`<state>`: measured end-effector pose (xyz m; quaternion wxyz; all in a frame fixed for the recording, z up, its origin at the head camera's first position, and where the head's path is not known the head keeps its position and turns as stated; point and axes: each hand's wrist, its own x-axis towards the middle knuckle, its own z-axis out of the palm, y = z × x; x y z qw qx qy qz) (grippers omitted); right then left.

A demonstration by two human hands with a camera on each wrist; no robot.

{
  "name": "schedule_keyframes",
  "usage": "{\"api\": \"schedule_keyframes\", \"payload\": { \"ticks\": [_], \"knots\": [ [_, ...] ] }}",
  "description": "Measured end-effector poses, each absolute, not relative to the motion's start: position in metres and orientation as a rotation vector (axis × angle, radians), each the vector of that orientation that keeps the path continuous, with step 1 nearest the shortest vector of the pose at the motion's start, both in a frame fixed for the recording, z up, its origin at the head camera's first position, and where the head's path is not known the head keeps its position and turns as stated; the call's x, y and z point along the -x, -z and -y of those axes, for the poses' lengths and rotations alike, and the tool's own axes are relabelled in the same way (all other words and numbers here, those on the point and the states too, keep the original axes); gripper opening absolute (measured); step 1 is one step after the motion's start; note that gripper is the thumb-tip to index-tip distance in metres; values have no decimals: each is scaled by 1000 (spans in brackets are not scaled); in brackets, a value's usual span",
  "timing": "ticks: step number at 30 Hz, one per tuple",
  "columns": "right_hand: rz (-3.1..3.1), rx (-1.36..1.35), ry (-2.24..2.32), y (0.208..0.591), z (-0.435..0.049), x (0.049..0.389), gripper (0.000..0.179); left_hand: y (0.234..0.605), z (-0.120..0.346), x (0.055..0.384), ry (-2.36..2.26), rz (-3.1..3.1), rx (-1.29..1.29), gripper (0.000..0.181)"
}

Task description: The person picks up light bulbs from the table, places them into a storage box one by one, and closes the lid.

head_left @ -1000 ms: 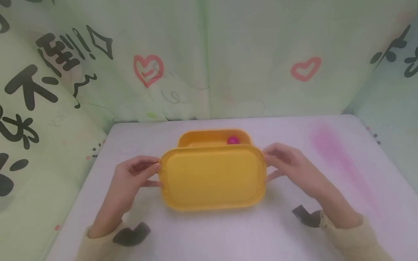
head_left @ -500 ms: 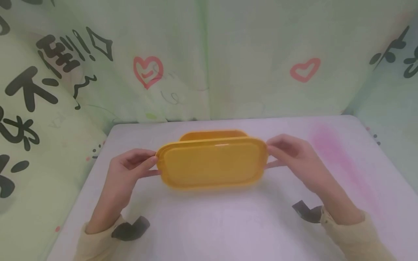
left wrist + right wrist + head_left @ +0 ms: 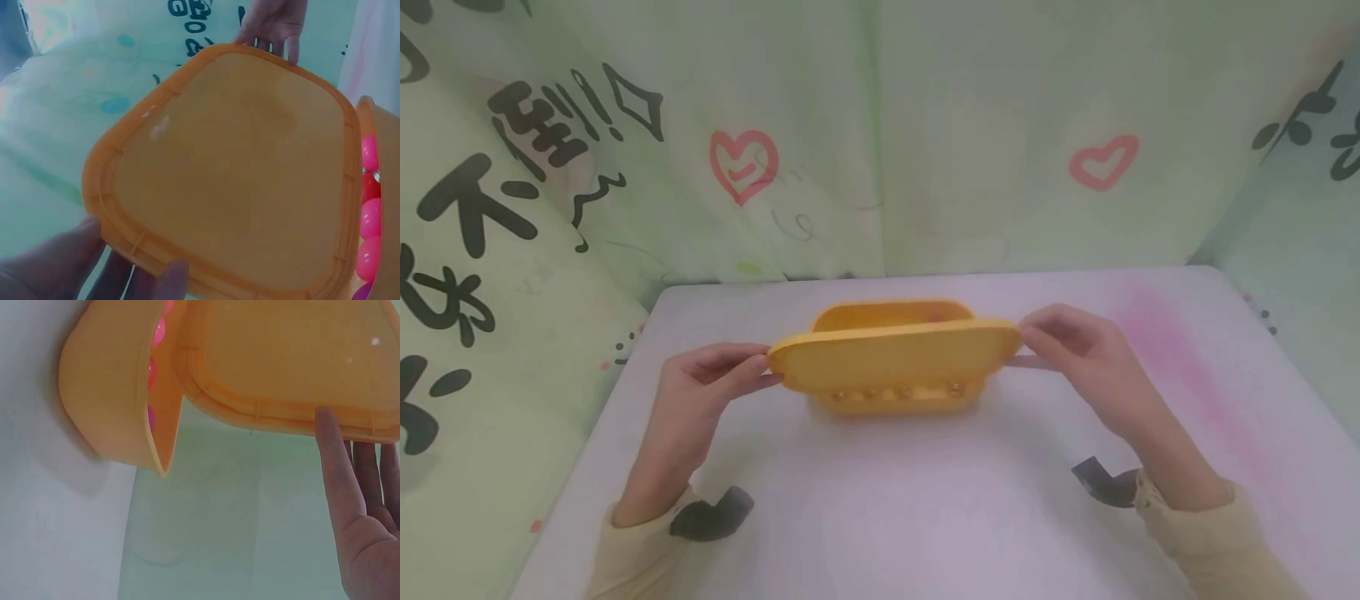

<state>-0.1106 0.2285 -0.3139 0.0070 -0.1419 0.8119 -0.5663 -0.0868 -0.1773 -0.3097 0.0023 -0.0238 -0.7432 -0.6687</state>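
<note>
In the head view, a yellow plastic lid [image 3: 895, 358] hangs tilted above a yellow box [image 3: 898, 407]. My left hand [image 3: 696, 400] pinches the lid's left end between thumb and fingers, and at the opposite end my right hand [image 3: 1086, 358] grips it the same way. From the left wrist, the lid's ribbed underside faces the camera, with a row of pink and red balls [image 3: 370, 219] inside the box beside it. The right wrist view has the box standing on the table with a gap between its rim and the lid. Part of the box's opening is hidden behind the lid.
The box stands on a white table [image 3: 910, 508], toward its far side. Behind the table hangs a pale green curtain [image 3: 970, 192] with hearts and black lettering, and it also closes off both sides. A pink patch [image 3: 1165, 350] marks the table's right part.
Both hands have lifted the lid and tipped it, so it shows narrower in the head view. The lower front of the box, covered by the lid before, now shows beneath it.
</note>
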Motion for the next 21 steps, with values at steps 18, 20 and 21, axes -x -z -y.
{"api": "schedule_keyframes", "payload": {
  "ticks": [18, 20, 21],
  "knots": [
    [-2596, 495, 1811, 331, -230, 116, 21, 329, 166, 96, 2073, 2243, 87, 31],
    [-2566, 531, 1862, 333, -230, 116, 20, 331, 164, 97, 2081, 2216, 86, 36],
    [-2558, 551, 1880, 334, -229, 116, 20, 332, 162, 97, 2090, 2202, 79, 38]
  ]
}}
